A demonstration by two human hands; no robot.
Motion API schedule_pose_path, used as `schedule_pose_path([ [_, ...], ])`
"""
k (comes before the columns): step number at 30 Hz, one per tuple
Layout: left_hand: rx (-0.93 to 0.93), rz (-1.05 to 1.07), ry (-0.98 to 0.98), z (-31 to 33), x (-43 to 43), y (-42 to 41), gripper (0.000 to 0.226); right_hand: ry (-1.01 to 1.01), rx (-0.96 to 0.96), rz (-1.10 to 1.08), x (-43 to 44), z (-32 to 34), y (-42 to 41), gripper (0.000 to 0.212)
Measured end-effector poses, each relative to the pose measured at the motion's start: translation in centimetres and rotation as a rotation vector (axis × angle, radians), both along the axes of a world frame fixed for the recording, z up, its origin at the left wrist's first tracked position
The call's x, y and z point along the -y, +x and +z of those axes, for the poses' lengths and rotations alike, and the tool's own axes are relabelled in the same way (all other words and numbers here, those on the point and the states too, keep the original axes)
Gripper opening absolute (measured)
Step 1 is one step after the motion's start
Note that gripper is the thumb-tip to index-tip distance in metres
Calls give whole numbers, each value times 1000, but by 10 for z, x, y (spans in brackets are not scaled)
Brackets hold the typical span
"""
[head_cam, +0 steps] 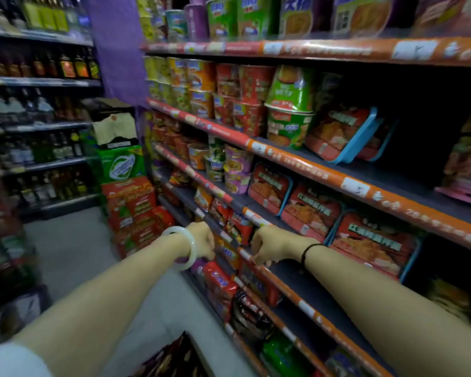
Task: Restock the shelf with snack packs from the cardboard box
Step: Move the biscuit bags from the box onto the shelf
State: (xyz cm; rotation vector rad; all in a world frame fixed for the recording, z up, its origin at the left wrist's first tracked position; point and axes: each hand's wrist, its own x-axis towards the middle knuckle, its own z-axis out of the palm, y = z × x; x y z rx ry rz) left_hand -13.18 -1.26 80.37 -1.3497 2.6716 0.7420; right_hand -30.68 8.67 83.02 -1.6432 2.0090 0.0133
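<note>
My left hand point(201, 239), with a pale bangle on the wrist, is curled in front of the shelf edge point(272, 278). Its fingers are hidden, so I cannot tell whether it holds anything. My right hand point(269, 244), with a dark band on the wrist, is a fist resting on the same orange edge strip, nothing visible in it. Red snack packs point(220, 284) stand on the shelf just below both hands. The open box point(199, 349) shows at the bottom edge with dark packs point(172, 360) inside.
Red tray packs point(310, 213) fill the shelf behind my right hand, with a bare dark stretch point(297, 278) in front of them. Cup noodles point(229, 164) line the higher shelves. Stacked cartons point(128, 186) stand at the aisle end. Bottle shelves point(44, 148) run along the left.
</note>
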Motion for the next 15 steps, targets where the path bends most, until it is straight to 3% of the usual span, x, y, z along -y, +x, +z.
schedule_pose_path([
  [8,5,211,98,-72,8,88,30,58,10,154,48,-76,74,13],
  [15,25,324,241,-120,22,118,30,137,102,204,89,-129,98,19],
])
